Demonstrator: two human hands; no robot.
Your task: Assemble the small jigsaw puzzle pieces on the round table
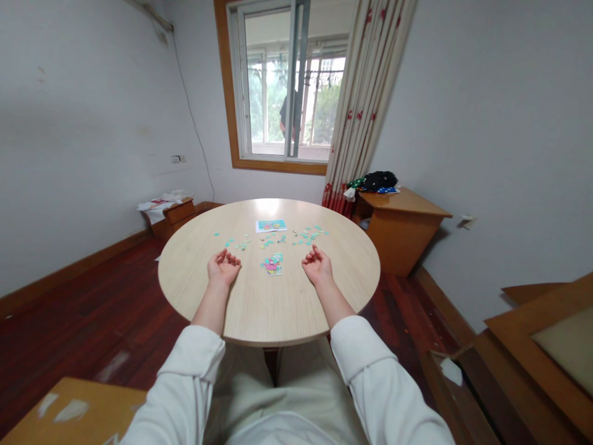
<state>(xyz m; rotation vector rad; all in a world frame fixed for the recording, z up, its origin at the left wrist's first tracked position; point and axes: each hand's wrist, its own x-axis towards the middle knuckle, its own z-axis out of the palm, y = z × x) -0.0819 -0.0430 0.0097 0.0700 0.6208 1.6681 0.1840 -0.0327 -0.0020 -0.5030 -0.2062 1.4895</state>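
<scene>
My left hand [224, 267] rests palm up on the round table [273, 312], its fingers loosely curled and apart, with nothing in it. Across from it, my right hand [317, 264] lies palm up as well, holding nothing. Between the two hands sits a partly joined jigsaw puzzle [272, 264] with a pink figure and pale teal parts. Loose puzzle pieces [308, 235], mostly teal, are scattered in small groups beyond both hands. Behind them lies a picture sheet [271, 226] with a blue scene and colourful figures. Neither hand touches the puzzle.
A wooden cabinet [403, 228] with dark cloth [380, 181] on top stands at the back right, beside a long curtain [361, 105]. Papers lie on a low wooden stand [180, 212] at the back left. A wooden surface [74, 411] is at the lower left.
</scene>
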